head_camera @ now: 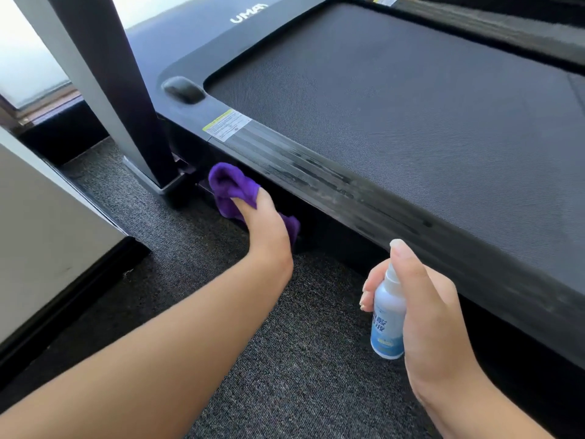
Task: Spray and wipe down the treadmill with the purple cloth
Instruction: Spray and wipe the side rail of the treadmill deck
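Note:
The black treadmill fills the upper right, its ribbed side rail streaked with pale smears. My left hand grips the bunched purple cloth low against the treadmill's side, under the rail near the upright's foot. My right hand holds a small white and blue spray bottle upright beside the rail, with the forefinger resting on the nozzle top. The fingers of the left hand are hidden in the cloth.
The treadmill's grey and black upright rises at the left, its foot on the dark carpet. A pale panel or wall with a black base stands at the far left. A bright window lies behind.

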